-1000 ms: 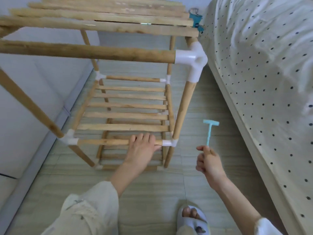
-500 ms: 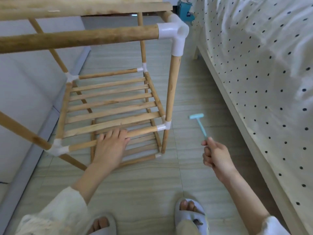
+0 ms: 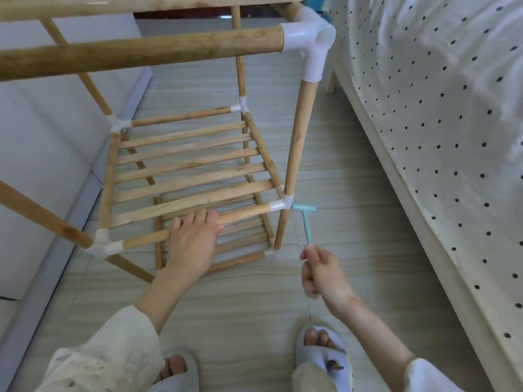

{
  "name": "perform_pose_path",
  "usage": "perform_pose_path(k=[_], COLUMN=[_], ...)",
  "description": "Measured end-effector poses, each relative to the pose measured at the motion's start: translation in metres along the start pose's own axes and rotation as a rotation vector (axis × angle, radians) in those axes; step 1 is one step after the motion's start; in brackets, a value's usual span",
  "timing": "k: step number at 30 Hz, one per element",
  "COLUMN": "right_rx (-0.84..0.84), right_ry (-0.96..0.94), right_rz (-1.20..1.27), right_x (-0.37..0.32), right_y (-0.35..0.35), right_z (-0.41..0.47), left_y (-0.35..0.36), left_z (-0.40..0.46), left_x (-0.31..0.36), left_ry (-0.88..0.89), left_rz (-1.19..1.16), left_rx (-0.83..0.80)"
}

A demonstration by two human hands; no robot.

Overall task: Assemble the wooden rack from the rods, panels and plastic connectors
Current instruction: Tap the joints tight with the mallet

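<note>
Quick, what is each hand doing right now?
Left hand: fingers curled over the front wooden rod of the rack's middle shelf.
Right hand: holding a small light-blue plastic hammer by its handle.

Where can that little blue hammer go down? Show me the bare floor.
Bare floor lies between the rack's front right post and the bed frame, and in front of the rack between the left hand and the slippers. Inside the rack it is crowded: slats cover the shelf. The right hand holds the hammer.
</note>
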State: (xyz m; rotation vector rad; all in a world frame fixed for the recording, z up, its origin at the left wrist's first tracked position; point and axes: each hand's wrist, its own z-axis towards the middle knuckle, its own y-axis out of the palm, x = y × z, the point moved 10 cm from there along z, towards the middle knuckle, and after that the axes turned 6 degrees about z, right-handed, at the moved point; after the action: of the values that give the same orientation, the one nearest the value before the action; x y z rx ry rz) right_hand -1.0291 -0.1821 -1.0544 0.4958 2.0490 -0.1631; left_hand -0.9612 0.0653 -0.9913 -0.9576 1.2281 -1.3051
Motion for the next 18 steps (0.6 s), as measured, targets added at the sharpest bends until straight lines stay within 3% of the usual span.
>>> perform_pose_path(k=[4,5,7,8,9,11,13,16,18], right_rx=[0.287,0.244,-0.044,-0.096,-0.071,0.135,0.249,-0.120,-0.065], right_ry=[-0.066,-0.076,-0.040,-0.041,-0.035,-0.015,-0.001,0.071,0.078], right_rz=[0.186,0.132,-0.022,0.000,0.073,0.344,0.352,0.116,0.248], right_x=[-0.020,-0.020,-0.004,-0.003,-0.008,-0.027,-0.024,-0.002,-0.013], right_y=[-0.022,-0.009,0.036,0.040,0.032,-0.002,-0.016,0.027,0.012], right_z=[0.008,0.001,-0.013,-0.016,-0.008,0.005,0.007,0.001,0.016], left_y=[0.000,0.000,0.000,0.001,0.002,0.002,0.000,0.000,0.001], left_z=[0.000,0.000,0.001,0.001,0.001,0.001,-0.001,-0.001,0.000], left_x=[0.001,0.001,0.001,0.001,0.001,0.001,0.002,0.002,0.002], left_ry=[0.002,-0.003,-0.009,-0.015,-0.021,-0.027,-0.032,-0.027,-0.031], left_rz=[-0.006,-0.005,-0.006,-0.011,-0.016,-0.022,-0.025,-0.024,-0.023], left_rx=[0.002,0.010,0.000,-0.011,-0.025,-0.025,-0.027,-0.027,-0.048])
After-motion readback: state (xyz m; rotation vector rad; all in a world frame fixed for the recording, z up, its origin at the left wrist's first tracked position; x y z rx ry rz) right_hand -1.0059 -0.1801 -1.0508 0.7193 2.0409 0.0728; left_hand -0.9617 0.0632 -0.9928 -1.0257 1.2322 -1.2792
